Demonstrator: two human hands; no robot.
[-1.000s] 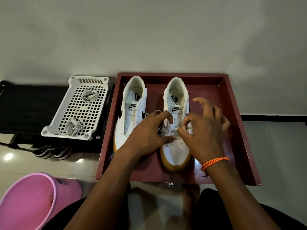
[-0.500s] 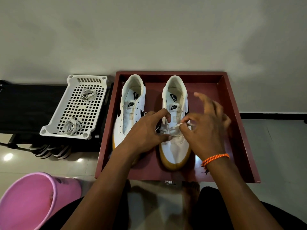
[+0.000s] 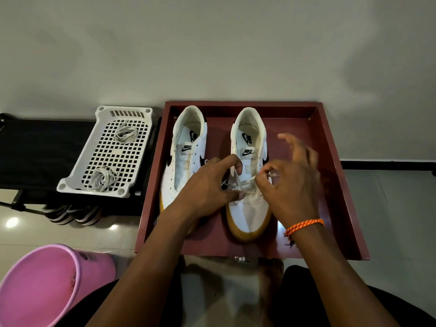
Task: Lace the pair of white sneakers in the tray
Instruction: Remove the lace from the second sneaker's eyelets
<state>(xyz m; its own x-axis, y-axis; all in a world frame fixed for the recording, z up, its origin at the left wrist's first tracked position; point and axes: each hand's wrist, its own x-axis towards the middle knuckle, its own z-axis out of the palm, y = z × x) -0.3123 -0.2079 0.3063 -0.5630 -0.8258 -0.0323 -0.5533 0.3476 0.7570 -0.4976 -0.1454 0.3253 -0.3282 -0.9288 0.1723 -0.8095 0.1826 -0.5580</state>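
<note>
Two white sneakers sit side by side in the red tray [image 3: 330,161] in the middle of the frame. The left sneaker [image 3: 184,166] has no lace yet. The right sneaker [image 3: 249,204] is the one being laced, low down near its toe. The left hand [image 3: 207,187] pinches the lace [image 3: 245,182] at the shoe's left side, and the right hand [image 3: 290,182] pinches the other end, its other fingers spread out. The job looks like it has only just begun. Next, I think, a lace end must be poked through the next hole up and pulled snug.
</note>
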